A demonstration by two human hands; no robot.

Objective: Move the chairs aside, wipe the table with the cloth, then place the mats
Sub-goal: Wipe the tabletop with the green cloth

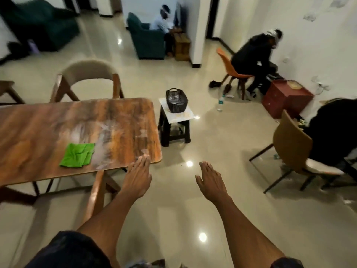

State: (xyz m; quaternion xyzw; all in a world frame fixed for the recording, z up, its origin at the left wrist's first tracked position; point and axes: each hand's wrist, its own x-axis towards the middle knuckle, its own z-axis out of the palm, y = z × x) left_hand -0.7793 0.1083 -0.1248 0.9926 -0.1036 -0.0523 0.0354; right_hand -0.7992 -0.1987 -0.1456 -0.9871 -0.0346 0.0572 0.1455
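I can read no brand or writing anywhere; the label on the bottle [220, 103] on the floor is too blurred. At far left a chair [7, 91] is cut by the frame edge, and a second chair [87, 74] behind the table [48, 122] is smeared by motion, its seat hidden by the tabletop. The cloth [78, 155], green and crumpled, lies on the table near its front edge, just left of a pale smudged patch. A third chair [98, 192] sits tucked under the near edge, only its wooden frame showing. My left hand [138, 176] is flat with fingers straight, grasping nothing, fingertips over the table's near right corner; whether they touch it I cannot tell. The cloth is well to its left. My right hand [210, 182] hangs loose over bare floor, clear of the table. Beyond the table's right end a stool [174, 128] carries a basket [176, 100] on pale mats [186, 115], partly hidden beneath it
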